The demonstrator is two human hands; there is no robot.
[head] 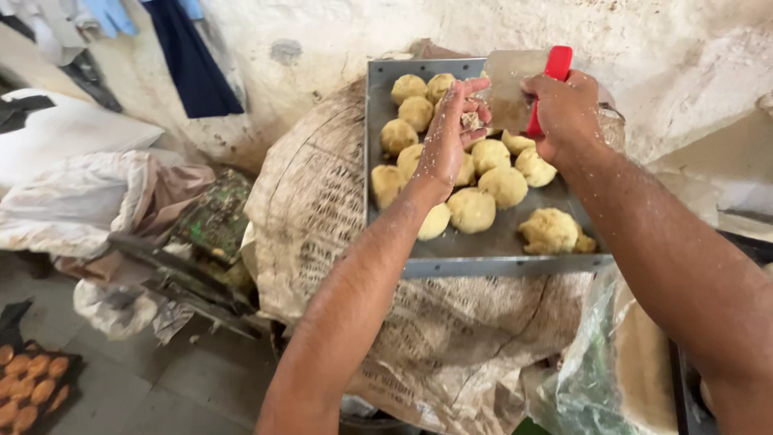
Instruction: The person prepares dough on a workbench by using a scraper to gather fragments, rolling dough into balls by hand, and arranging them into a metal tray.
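Right hand (568,113): closed around the red handle of a metal scraper (509,90). Left hand (452,133): fingers pinching crumbly dough off the scraper's blade. Both hands over a grey metal tray (483,262) of pale dough balls (472,209), resting on a printed sack (322,217). Tray of browned pieces (28,387) on the floor, lower left.

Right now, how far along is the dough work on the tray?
Done: over a dozen dough balls sit on the metal tray. In hand: the right hand holds a red-handled scraper while the left hand picks dough off its blade. Left: one rough lump looks unshaped.
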